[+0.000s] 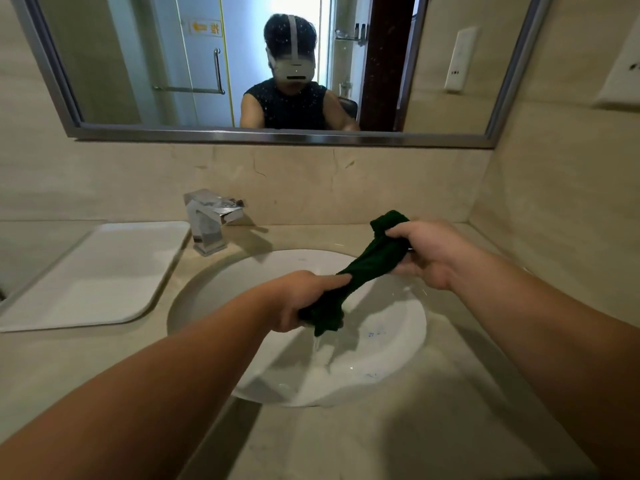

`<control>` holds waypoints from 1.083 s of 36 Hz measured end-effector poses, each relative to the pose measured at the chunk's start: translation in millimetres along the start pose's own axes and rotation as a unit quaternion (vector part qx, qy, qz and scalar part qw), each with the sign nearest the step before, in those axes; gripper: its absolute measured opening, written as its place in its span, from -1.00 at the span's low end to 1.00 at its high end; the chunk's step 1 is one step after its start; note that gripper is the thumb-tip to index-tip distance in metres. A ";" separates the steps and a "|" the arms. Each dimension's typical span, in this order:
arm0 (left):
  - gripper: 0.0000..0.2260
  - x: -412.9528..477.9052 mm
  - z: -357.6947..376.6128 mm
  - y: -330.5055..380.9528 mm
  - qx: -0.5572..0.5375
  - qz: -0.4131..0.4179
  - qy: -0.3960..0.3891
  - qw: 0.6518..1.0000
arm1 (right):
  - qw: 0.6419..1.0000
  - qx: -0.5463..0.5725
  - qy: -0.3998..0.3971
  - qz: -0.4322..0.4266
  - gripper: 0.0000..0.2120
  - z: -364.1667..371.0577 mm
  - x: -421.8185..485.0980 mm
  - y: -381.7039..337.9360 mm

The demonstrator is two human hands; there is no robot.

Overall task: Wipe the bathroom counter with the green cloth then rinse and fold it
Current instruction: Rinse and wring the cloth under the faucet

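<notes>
The dark green cloth (367, 268) is twisted into a tight rope above the white sink basin (408, 344). My left hand (304, 299) grips its lower end, and a thin stream of water runs from that end down into the basin. My right hand (429, 254) grips the upper end, higher and further back, with a tuft of cloth sticking out beyond the fingers. The beige stone counter (415, 438) surrounds the basin.
A square chrome faucet (207, 223) stands behind the basin to the left. A white tray (100, 271) lies on the counter at the left. A framed mirror (277, 64) hangs on the back wall, and a beige wall closes the right side.
</notes>
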State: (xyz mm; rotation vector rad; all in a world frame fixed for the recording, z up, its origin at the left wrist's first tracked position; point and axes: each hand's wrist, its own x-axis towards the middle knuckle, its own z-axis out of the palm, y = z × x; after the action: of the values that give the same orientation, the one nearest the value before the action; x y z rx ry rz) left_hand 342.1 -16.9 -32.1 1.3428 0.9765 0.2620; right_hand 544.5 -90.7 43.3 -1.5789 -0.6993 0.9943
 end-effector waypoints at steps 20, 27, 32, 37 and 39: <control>-0.50 -8.8 10.4 22.5 -0.230 0.003 -0.142 0.963 | 0.875 -0.370 -0.106 -0.293 -0.73 10.9 -43.3 16.5; -0.93 -27.3 15.2 43.4 -0.068 -0.007 -0.214 0.974 | 0.662 -0.589 -0.117 -0.449 0.06 -6.1 -20.5 52.8; -0.89 -25.7 26.3 60.1 0.144 -0.006 -0.224 0.964 | 0.548 -0.624 -0.025 -0.556 -0.25 -1.6 -18.4 53.1; -0.74 -19.8 32.9 61.3 0.227 -0.002 -0.185 0.956 | 0.546 -0.712 -0.026 -0.440 -0.57 3.0 -32.7 41.2; -0.75 -17.8 35.6 59.8 0.246 -0.001 -0.165 0.955 | 0.550 -0.735 -0.022 -0.396 -0.60 7.1 -34.7 37.6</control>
State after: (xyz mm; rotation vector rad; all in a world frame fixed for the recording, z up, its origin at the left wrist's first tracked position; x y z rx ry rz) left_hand 378.5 -37.7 26.4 1.7682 0.7837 -0.2212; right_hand 519.3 -125.5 14.6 -2.0474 -2.3887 -0.5968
